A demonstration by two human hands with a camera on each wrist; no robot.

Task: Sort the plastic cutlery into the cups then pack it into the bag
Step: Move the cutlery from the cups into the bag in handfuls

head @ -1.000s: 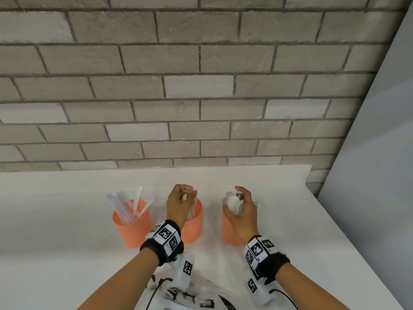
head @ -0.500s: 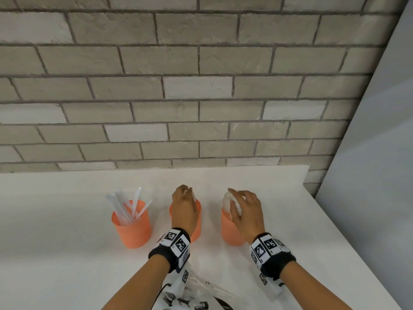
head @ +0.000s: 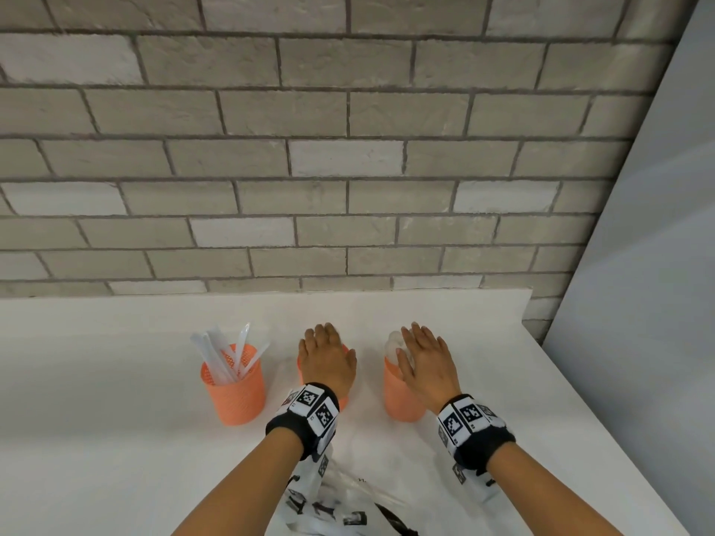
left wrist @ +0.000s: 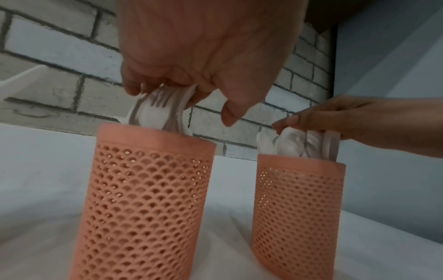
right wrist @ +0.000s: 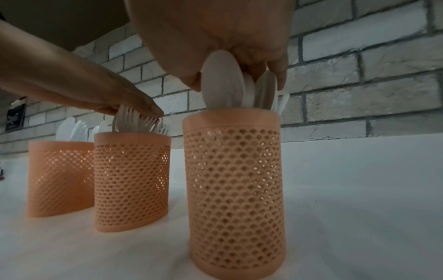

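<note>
Three orange perforated cups stand in a row on the white table (head: 116, 381). The left cup (head: 236, 396) holds white plastic knives (head: 224, 353). My left hand (head: 327, 361) lies flat, palm down, over the middle cup (left wrist: 143, 199), its fingers resting on the tops of the forks (left wrist: 163, 111). Over the right cup (head: 402, 400), my right hand (head: 425, 365) is also flat, with straight fingers touching the spoon bowls (right wrist: 223, 81). Neither hand grips anything. A clear plastic bag (head: 329, 508) with black print lies under my forearms at the near edge.
A brick wall runs along the back of the table. A grey panel closes the right side past the table's right edge. Bare white tabletop stretches to the left of the cups and behind them.
A second ago both hands had curled fingers on the cutlery tops. They have flattened out, palms down, and now rest on the forks and spoons in the cups.
</note>
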